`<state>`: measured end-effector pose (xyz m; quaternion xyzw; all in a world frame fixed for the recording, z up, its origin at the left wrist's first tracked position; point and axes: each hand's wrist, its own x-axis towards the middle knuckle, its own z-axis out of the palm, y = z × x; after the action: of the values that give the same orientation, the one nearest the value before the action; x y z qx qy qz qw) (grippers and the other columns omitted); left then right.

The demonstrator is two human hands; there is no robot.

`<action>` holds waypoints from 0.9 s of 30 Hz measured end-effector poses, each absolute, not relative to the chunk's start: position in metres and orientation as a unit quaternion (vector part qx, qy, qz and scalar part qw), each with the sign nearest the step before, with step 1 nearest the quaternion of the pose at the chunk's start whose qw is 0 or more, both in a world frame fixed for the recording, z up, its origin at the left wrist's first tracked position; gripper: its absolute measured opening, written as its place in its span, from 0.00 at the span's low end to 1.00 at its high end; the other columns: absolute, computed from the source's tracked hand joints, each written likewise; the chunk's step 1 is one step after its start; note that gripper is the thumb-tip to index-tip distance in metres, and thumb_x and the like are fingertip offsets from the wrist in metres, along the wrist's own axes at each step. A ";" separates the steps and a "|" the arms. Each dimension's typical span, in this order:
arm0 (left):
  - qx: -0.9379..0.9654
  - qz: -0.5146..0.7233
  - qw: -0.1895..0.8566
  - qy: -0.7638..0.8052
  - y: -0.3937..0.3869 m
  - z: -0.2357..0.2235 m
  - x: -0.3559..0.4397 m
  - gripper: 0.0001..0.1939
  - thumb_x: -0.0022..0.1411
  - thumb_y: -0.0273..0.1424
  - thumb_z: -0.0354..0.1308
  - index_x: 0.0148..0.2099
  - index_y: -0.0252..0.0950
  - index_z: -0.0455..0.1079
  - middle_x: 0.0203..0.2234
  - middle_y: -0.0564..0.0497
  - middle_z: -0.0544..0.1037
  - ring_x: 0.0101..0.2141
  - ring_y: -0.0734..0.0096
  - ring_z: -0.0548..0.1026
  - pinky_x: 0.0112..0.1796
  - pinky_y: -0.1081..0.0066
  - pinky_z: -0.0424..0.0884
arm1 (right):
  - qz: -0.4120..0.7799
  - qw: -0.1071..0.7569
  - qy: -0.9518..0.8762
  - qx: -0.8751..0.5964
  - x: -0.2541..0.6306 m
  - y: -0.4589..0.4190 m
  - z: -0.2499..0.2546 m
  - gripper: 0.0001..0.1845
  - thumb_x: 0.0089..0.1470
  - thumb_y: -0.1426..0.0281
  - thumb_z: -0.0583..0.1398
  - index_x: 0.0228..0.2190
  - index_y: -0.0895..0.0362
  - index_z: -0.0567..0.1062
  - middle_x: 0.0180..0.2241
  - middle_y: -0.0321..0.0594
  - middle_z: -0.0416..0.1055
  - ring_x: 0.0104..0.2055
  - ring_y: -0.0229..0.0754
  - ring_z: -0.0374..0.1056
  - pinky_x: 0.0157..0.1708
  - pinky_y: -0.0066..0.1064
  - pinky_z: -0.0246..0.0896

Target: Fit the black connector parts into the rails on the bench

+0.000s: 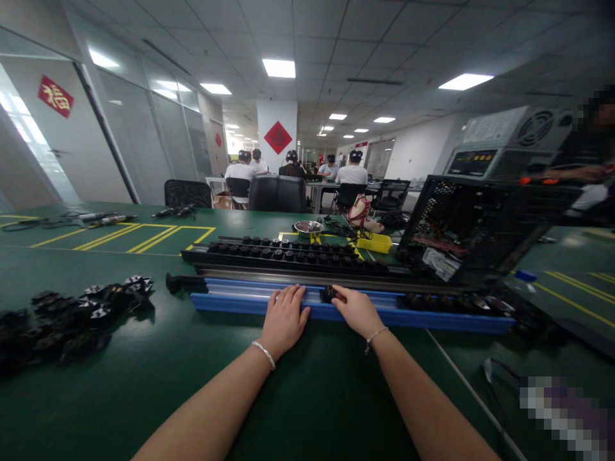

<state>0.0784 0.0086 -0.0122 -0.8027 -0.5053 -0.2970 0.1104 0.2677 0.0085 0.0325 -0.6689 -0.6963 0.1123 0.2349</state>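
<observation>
A long blue channel rail (230, 303) lies across the table in front of me. My left hand (284, 318) lies on it left of the middle, its fingers stretched forward over the channel and thumb apart. In the channel just to the right, a small black part (328, 294) is pinched by my right hand (358, 312); the exact kind of part cannot be made out. More black parts (432, 301) sit in a row in the rail's right end. To the left, a loose heap of black parts with silvery faces (91, 314) lies on the green table (192, 384).
Behind the rail lie dark rails (298, 276) with rows of black parts. Farther back are a metal bowl (308, 227) and a yellow bin (375, 242). An open computer case (480, 224) stands at right, near another person's hand (581, 173). Cables (180, 210) lie at the far left.
</observation>
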 end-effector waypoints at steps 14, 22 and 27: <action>-0.815 -0.293 0.076 -0.494 0.004 -0.006 0.078 0.15 0.62 0.38 0.46 0.50 0.42 0.63 0.54 0.49 0.67 0.56 0.62 0.60 0.54 0.55 0.52 | 0.152 0.275 -0.699 -0.643 0.263 0.007 0.027 0.14 0.52 0.70 0.54 0.41 0.55 0.72 0.39 0.38 0.76 0.44 0.40 0.70 0.44 0.28 0.60; -0.822 -0.275 0.078 -0.492 0.003 -0.005 0.078 0.15 0.61 0.38 0.47 0.50 0.46 0.64 0.55 0.49 0.65 0.57 0.60 0.58 0.54 0.53 0.53 | 0.110 0.211 -0.716 -0.657 0.261 0.008 0.028 0.15 0.55 0.67 0.50 0.40 0.52 0.74 0.42 0.38 0.75 0.46 0.42 0.68 0.45 0.29 0.58; -0.823 -0.278 0.071 -0.490 0.003 -0.005 0.078 0.16 0.61 0.38 0.48 0.51 0.48 0.64 0.55 0.49 0.65 0.57 0.58 0.57 0.53 0.51 0.53 | 0.100 0.184 -0.737 -0.643 0.259 0.005 0.030 0.17 0.56 0.64 0.49 0.41 0.50 0.75 0.43 0.36 0.74 0.47 0.42 0.68 0.46 0.31 0.57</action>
<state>0.0777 0.0032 -0.0045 -0.8230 -0.4903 -0.2779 0.0712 0.2592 0.0053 0.0305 -0.6430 -0.7367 0.0998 0.1838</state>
